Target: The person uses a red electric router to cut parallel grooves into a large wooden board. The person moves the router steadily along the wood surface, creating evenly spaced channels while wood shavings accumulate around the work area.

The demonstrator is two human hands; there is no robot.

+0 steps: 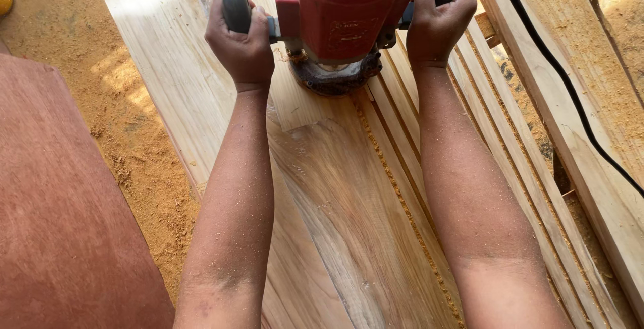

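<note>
At the far left lies a reddish-brown board, with loose sawdust beside it. Your left hand is closed around the left black knob of a red router, which sits base-down on the pale wooden plank between your forearms. Your right hand grips the right knob, and a black cord trails over the beam at the right.

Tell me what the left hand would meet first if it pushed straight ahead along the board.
Probably nothing soon. The left hand, closed on the router's black knob, points up the pale board. Only bare wood with sawdust shows ahead to the frame edge; beyond that cannot be seen.
</note>
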